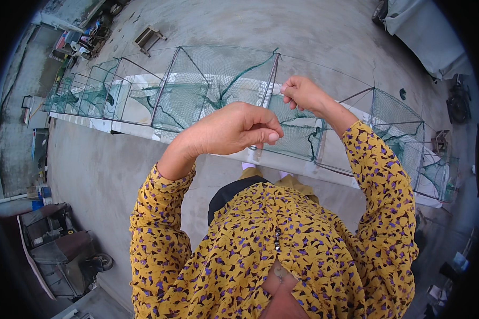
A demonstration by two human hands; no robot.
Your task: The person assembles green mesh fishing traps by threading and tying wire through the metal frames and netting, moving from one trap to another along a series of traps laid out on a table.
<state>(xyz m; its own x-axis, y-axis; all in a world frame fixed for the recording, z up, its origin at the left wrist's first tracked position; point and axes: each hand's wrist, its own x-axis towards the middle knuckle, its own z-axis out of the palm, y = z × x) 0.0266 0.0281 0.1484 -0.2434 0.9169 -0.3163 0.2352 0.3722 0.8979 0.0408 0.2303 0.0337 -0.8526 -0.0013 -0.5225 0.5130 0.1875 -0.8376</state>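
Observation:
A long fish trap of green netting (189, 103) over dark square frames stretches from left to right in front of me. Above its middle, my left hand (237, 127) is closed, thumb and forefinger drawn together. Farther right and a little farther away, my right hand (303, 94) pinches its fingers together near a dark upright frame bar (271, 77). Whatever either hand holds is too small or hidden to make out. A dark green cord (250, 68) runs slanting through the netting to the top of that bar.
Beneath the trap runs a long white surface (98, 123). On the concrete floor stand a small wooden stool (150, 40) at far left and a three-wheeled vehicle (61, 250) at near left. A grey cover (426, 40) drapes something at far right, with a wheel (459, 103) nearby.

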